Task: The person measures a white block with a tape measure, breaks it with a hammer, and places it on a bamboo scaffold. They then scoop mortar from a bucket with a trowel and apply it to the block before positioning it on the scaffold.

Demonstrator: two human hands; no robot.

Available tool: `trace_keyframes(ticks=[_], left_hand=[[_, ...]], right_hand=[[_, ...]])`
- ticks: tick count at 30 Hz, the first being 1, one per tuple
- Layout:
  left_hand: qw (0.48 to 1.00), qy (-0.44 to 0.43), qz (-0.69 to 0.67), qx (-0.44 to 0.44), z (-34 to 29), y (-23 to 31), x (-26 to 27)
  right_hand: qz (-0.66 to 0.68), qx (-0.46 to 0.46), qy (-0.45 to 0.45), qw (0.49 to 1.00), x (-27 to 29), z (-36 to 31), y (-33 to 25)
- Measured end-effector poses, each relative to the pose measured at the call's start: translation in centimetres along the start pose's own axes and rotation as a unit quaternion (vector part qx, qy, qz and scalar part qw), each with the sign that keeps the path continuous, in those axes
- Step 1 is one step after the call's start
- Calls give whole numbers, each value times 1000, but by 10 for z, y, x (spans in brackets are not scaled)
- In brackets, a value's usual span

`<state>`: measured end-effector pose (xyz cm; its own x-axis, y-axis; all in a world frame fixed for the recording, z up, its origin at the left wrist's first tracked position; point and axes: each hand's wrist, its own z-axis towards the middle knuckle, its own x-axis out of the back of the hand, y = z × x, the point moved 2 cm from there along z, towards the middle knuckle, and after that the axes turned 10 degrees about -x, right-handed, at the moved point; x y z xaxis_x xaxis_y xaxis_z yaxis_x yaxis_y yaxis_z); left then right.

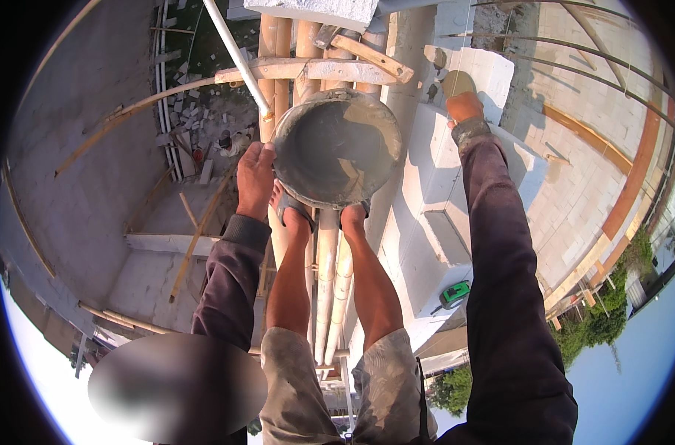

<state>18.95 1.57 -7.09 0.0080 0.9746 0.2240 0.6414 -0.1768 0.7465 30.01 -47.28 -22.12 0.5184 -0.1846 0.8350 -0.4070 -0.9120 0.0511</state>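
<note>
My left hand point(257, 178) has its fingers closed on the left rim of a round, mortar-crusted basin point(334, 202). Wet grey mortar point(326, 141) lies inside it, partly in sunlight. Over to the right, my right arm reaches out along a wall of white blocks point(430, 152). My right hand point(466, 108) is closed round a flat, tan, round-ended tool that looks like a trowel point(457, 83); its handle is hidden in the fist. The tool is beside a white block point(492, 76) and a patch of grey mortar on the wall top.
I stand on bamboo poles point(327, 256), feet just below the basin. A hammer point(371, 58) lies beyond it, near a white pole point(237, 55). A green tape measure point(454, 294) rests on the blocks. Rubble point(196, 119) lies far below on the left.
</note>
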Motion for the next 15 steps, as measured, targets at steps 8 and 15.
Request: trace_keyframes(ticks=[8, 15], left_hand=[[998, 48, -26, -21, -11, 9, -7], [997, 72, 21, -16, -9, 19, -8]], right_hand=[[157, -183, -79, 967, 47, 11, -40], [203, -215, -44, 954, 57, 1, -56]])
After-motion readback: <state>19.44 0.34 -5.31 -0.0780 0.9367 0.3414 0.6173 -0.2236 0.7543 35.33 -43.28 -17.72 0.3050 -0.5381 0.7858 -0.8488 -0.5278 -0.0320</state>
